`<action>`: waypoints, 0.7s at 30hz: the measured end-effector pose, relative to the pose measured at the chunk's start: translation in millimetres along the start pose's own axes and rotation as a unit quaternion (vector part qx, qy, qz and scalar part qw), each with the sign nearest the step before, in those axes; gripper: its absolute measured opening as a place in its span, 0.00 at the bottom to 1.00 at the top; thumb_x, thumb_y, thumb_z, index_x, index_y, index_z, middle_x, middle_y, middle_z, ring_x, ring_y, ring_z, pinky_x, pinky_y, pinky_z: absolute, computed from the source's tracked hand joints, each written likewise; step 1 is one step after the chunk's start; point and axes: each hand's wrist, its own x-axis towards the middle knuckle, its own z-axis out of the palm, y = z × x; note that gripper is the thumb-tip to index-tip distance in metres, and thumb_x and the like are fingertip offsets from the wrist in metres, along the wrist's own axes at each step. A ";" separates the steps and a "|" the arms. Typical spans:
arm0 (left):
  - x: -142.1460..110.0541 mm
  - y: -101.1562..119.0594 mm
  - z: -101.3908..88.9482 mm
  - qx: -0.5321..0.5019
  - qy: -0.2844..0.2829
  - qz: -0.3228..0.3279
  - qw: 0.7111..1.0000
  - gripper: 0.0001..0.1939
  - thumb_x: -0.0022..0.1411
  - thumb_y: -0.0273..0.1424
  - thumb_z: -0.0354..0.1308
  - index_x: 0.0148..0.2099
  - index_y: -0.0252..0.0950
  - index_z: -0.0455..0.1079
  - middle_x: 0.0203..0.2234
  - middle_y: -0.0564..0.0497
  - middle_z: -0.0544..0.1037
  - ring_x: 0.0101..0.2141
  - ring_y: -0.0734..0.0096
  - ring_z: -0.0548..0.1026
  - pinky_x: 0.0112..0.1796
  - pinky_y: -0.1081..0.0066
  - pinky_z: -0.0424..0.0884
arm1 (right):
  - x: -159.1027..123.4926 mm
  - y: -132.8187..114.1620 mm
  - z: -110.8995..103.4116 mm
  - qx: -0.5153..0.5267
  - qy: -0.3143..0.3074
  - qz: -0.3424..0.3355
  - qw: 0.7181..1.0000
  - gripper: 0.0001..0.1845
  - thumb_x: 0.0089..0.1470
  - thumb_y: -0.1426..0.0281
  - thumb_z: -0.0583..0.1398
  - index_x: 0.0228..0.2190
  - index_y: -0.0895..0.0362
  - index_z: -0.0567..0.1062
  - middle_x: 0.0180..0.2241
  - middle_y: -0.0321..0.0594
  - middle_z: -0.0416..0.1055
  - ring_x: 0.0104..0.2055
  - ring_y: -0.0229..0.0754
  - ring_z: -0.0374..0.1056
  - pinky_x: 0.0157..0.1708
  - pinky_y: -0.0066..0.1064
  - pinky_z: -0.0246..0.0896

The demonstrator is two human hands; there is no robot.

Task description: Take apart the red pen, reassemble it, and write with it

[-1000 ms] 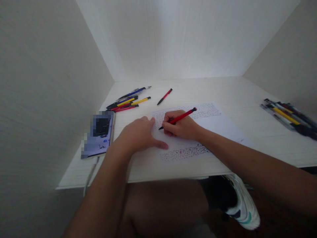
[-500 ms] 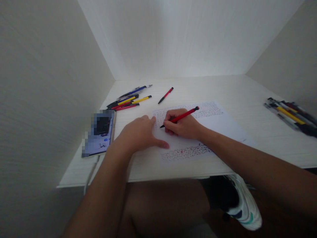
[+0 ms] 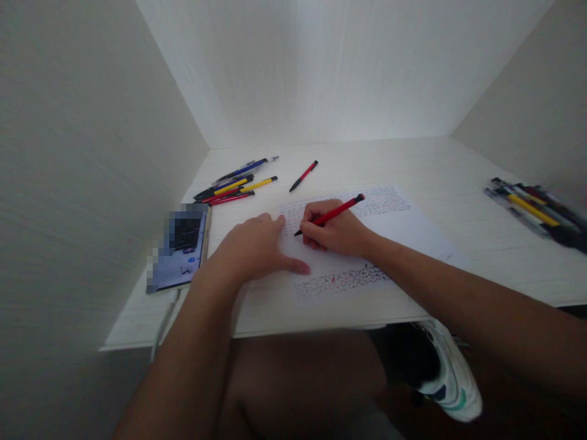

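Note:
My right hand (image 3: 334,234) is closed round a red pen (image 3: 332,214), whose dark tip touches the upper left part of a white sheet of paper (image 3: 403,229). The sheet carries rows of small red writing at its far edge and its near edge. My left hand (image 3: 254,247) lies flat on the sheet's left edge, fingers stretched out and thumb spread toward the right hand. It holds nothing.
A phone (image 3: 180,247) lies left of my left hand, with a cable hanging off the desk edge. Several pens (image 3: 233,185) lie at the back left, one red pen (image 3: 303,175) apart from them. More pens (image 3: 534,211) lie at the right. Walls enclose the white desk (image 3: 458,165).
Both hands stay in place on the sheet. The view has shifted slightly; the pen tip has barely moved.

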 end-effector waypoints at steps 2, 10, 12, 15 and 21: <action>-0.3 0.0 0.3 0.001 0.000 -0.002 1.000 0.50 0.39 0.69 0.61 0.55 0.37 0.68 0.45 0.40 0.74 0.42 0.49 0.73 0.40 0.59 0.69 | 0.2 1.1 0.1 0.002 -0.005 0.001 1.000 0.07 0.51 0.71 0.60 0.23 0.59 0.70 0.24 0.38 0.70 0.27 0.35 0.62 0.26 0.29 0.55; -1.6 0.9 -0.3 -0.006 -0.005 -0.018 1.000 0.50 0.39 0.69 0.61 0.55 0.37 0.67 0.46 0.40 0.74 0.42 0.48 0.73 0.38 0.60 0.67 | -0.1 -0.2 1.7 0.018 -0.005 0.016 1.000 0.06 0.50 0.71 0.59 0.23 0.58 0.70 0.23 0.38 0.70 0.27 0.35 0.64 0.26 0.29 0.57; -1.4 0.8 -0.1 -0.005 -0.004 -0.017 1.000 0.51 0.39 0.69 0.61 0.55 0.37 0.67 0.46 0.39 0.73 0.42 0.48 0.73 0.39 0.60 0.67 | -0.8 -1.1 2.0 0.023 -0.003 0.021 1.000 0.06 0.49 0.72 0.60 0.22 0.58 0.69 0.23 0.38 0.70 0.26 0.35 0.63 0.25 0.29 0.57; -0.5 -0.7 1.1 -0.006 -0.006 -0.012 1.000 0.51 0.40 0.68 0.61 0.56 0.37 0.67 0.47 0.39 0.73 0.44 0.47 0.72 0.41 0.60 0.67 | -0.7 0.6 1.4 0.065 0.036 0.037 0.997 0.07 0.49 0.72 0.59 0.21 0.57 0.67 0.21 0.37 0.69 0.23 0.34 0.63 0.22 0.29 0.58; 1.9 -4.9 3.6 0.005 -0.007 0.016 1.000 0.54 0.41 0.70 0.59 0.58 0.35 0.67 0.47 0.37 0.73 0.43 0.45 0.72 0.40 0.58 0.68 | 8.8 -0.5 -10.8 0.140 0.208 0.013 0.968 0.09 0.56 0.63 0.59 0.31 0.56 0.70 0.29 0.39 0.73 0.27 0.35 0.67 0.25 0.29 0.64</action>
